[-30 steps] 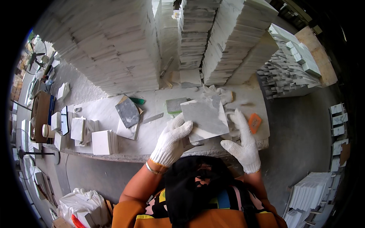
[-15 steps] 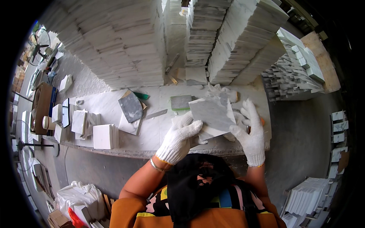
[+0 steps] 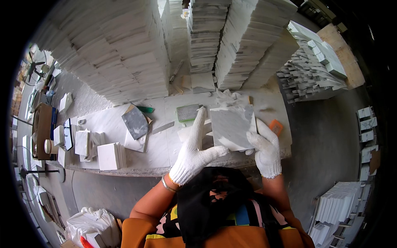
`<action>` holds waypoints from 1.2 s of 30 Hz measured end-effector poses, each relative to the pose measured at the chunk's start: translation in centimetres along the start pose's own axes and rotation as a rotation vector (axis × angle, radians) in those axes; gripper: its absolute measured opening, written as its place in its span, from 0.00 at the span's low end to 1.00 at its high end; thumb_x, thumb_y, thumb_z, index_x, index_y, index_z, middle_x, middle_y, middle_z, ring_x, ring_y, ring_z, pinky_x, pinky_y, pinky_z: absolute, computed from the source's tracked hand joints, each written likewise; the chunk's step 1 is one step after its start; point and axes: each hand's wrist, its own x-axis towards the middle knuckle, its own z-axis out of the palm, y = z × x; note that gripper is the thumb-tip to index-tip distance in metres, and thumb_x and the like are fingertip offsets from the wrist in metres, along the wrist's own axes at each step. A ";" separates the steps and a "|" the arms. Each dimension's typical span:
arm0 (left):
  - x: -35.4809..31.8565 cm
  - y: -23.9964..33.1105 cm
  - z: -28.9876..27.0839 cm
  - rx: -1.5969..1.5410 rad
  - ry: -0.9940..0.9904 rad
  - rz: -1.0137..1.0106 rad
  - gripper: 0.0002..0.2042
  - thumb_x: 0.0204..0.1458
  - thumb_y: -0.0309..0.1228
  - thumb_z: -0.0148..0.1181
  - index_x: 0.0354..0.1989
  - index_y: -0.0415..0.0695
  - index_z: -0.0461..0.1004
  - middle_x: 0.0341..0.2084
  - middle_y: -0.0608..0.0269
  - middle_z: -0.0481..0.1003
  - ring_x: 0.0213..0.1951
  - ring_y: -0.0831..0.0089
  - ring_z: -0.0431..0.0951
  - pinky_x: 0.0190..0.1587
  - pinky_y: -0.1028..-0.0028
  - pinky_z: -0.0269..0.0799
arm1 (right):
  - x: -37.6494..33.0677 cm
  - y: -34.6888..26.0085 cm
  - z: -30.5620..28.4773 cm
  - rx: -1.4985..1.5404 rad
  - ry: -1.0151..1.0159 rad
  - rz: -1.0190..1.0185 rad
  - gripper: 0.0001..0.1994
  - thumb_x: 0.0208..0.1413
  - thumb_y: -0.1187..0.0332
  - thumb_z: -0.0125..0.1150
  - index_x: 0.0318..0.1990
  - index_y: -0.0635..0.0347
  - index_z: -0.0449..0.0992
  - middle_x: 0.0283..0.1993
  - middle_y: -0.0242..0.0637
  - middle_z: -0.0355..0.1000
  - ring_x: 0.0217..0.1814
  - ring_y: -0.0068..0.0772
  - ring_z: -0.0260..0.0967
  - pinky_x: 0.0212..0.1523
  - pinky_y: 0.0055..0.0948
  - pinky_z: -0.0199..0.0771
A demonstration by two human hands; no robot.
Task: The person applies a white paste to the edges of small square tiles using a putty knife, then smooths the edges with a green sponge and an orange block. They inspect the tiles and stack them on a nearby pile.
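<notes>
A square white-and-grey marble tile is tilted up over the near part of the worktable. My right hand, in a white knit glove, grips its right edge, thumb on the face and the other fingers behind. My left hand, gloved the same way, is off the tile at its left, thumb and fingers spread, holding nothing. Beyond the left fingers lies a grey rectangular block with a green edge. An orange tool rests just right of my right hand, and a crumpled white glove lies behind the tile.
Tall stacks of marble tiles rise along the table's far side. To the left are a metal ruler, a dark grey tile, small white tile stacks, a phone and a cardboard box. More tiles stand at lower right.
My left hand has let go of the tile and opened out. My right hand, open before, has closed on the tile's right edge. The tile has turned straighter. The whole view has shifted slightly.
</notes>
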 end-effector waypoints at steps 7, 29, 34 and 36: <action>-0.5 -0.6 0.5 0.731 0.105 0.327 0.58 0.44 0.38 0.79 0.77 0.41 0.40 0.56 0.43 0.75 0.53 0.56 0.80 0.52 0.64 0.77 | -0.9 -0.5 0.5 -0.062 0.045 -0.076 0.26 0.57 0.69 0.64 0.63 0.67 0.72 0.57 0.34 0.69 0.45 0.21 0.72 0.31 0.20 0.75; -0.4 0.9 -1.8 0.319 0.120 0.142 0.32 0.62 0.21 0.55 0.74 0.37 0.53 0.53 0.47 0.76 0.50 0.67 0.79 0.57 0.69 0.73 | -2.2 0.5 -2.2 0.022 0.088 -0.148 0.31 0.57 0.76 0.61 0.70 0.68 0.64 0.52 0.33 0.76 0.45 0.17 0.71 0.40 0.18 0.74; -0.4 0.8 -1.5 0.211 0.092 0.113 0.33 0.61 0.21 0.56 0.74 0.36 0.52 0.55 0.46 0.75 0.51 0.66 0.79 0.58 0.69 0.72 | -2.2 0.5 -2.1 0.024 0.062 -0.167 0.31 0.55 0.77 0.60 0.68 0.75 0.64 0.60 0.40 0.73 0.60 0.28 0.69 0.61 0.26 0.68; -0.3 0.8 -1.5 0.165 0.076 0.097 0.33 0.61 0.22 0.57 0.74 0.36 0.52 0.55 0.46 0.75 0.52 0.66 0.78 0.58 0.69 0.72 | -1.9 1.1 -2.5 0.008 0.053 -0.186 0.31 0.56 0.77 0.62 0.68 0.74 0.65 0.60 0.38 0.72 0.61 0.26 0.67 0.60 0.25 0.68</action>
